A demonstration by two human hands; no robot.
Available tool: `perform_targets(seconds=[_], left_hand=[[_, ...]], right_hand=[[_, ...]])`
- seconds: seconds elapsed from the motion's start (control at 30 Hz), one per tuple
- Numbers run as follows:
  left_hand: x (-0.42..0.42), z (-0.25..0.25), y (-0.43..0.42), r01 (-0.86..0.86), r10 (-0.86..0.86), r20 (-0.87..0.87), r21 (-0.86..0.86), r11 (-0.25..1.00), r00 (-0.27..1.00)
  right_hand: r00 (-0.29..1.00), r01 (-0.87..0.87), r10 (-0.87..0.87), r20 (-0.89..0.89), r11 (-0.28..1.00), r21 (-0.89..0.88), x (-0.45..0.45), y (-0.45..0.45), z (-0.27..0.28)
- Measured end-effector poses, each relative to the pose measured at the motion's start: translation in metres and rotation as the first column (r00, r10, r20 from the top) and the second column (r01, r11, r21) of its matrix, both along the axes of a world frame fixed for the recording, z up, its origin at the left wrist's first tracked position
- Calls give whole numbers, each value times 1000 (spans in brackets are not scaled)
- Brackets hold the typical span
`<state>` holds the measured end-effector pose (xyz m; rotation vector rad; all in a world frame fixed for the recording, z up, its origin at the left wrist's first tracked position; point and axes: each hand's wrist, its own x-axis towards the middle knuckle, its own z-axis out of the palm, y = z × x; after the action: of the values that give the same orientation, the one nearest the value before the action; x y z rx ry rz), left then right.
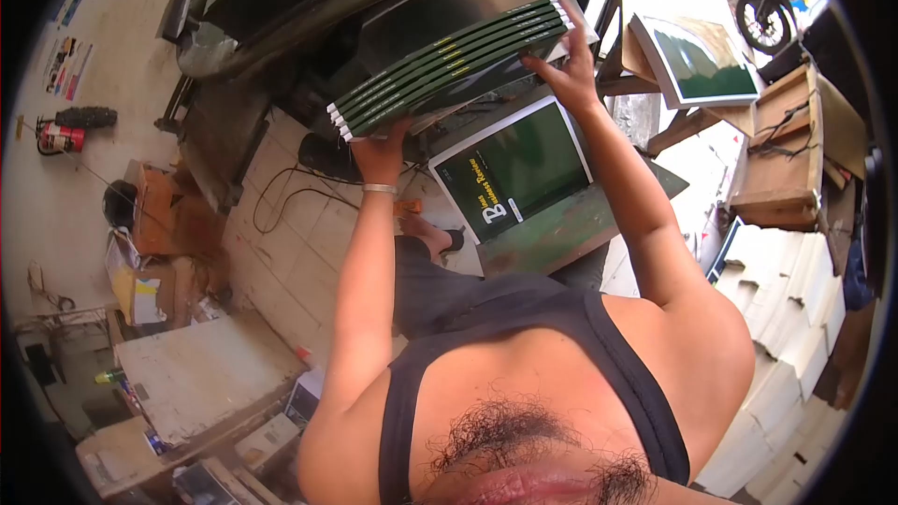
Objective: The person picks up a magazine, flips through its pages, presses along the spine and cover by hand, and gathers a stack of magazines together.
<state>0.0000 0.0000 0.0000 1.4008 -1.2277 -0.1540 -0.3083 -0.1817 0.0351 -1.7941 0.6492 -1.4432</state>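
Observation:
A stack of several dark green books [449, 61] with white edges is held out in front of me, spines facing me. My left hand [382, 155] grips its left end from below; the fingers are partly hidden under the stack. At the other end my right hand [572, 75] clasps the stack, thumb in front and fingers behind. Below it, a green book with "Business Review" on its cover [514, 173] lies face up on a worn green metal ledge [561, 229]. Dark machinery [346, 0] stands just beyond the held stack.
Another pile of green-covered books [697, 61] sits at the right, near a wooden crate [776, 150]. Pale paper stacks [781, 290] are at my right side. Cables [290, 196] lie on the tiled floor. A fire extinguisher [61, 137] and a board-topped table [215, 374] are at left.

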Motion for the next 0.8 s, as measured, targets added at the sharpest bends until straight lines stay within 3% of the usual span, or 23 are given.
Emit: perform_targets(seconds=[0.07, 0.13, 0.23, 0.33, 0.43, 0.57, 0.6, 0.7, 0.8], left_hand=[[-5, -1, -3, -27, 26, 28, 18, 999, 999], [-7, -1, 3, -14, 14, -111, 4, 1000, 994], [-11, 4, 7, -5, 6, -199, 7, 1000, 980], [-10, 0, 5, -9, 17, -192, 41, 999, 981], [-11, 8, 7, 19, -10, -156, 62, 998, 988], [-6, -7, 3, -22, 27, -147, 37, 999, 989], [-8, -2, 4, -19, 24, -136, 42, 999, 990], [-12, 13, 9, 9, -6, -72, 32, 999, 997], [-9, 3, 9, -20, 25, -63, 87, 996, 998]], right_hand=[[967, 215, -245, -68, 930, -299, -7, 10, 39], [826, 262, -488, -283, 776, -573, -2, 27, 77], [662, 13, -524, -536, 723, -691, 19, 45, 113], [594, -248, -401, -697, 734, -633, 51, 55, 131], [530, -400, -305, -791, 732, -551, 78, 60, 128], [496, -486, -287, -820, 690, -536, 77, 55, 138], [574, -495, -327, -751, 591, -636, 77, 51, 138], [468, -525, -195, -862, 723, -449, 76, 53, 141], [422, -545, -147, -894, 747, -380, 76, 55, 146]])
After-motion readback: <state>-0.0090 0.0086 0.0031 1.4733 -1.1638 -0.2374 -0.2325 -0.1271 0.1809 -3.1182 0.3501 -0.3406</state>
